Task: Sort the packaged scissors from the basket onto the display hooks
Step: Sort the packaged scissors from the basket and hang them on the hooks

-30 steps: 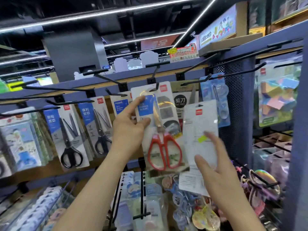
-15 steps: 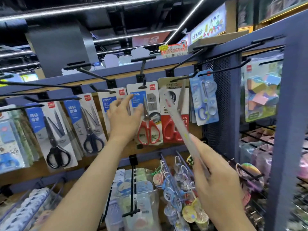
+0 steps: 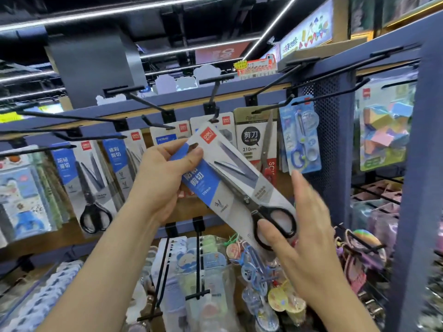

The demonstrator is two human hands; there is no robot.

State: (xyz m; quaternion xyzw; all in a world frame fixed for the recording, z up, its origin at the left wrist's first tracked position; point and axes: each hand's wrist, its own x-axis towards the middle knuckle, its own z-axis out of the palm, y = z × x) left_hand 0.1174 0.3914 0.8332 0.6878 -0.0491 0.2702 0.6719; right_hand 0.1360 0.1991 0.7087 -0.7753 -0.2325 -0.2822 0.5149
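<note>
A carded pack of black-handled scissors [image 3: 230,185], white with a blue stripe, lies tilted in front of the rack, its top end up-left. My left hand [image 3: 160,180] grips that top end, thumb across the blue stripe. My right hand [image 3: 302,233] holds the lower end at the black handles, thumb on the front and fingers behind. Black display hooks [image 3: 213,101] jut from the blue rail above. Matching black scissors packs [image 3: 86,178] hang at the left. A 210 mm red-handled pack [image 3: 259,144] and small blue scissors [image 3: 299,137] hang behind.
Below the scissors row, more hooks [image 3: 199,255] carry small stationery and keyrings. A blue post [image 3: 417,188] stands at the right with coloured erasers [image 3: 383,130] behind it. No basket is in view.
My left hand left the hanging red-handled pack and took the top of the pack in my right hand. That pack turned from edge-on to face me.
</note>
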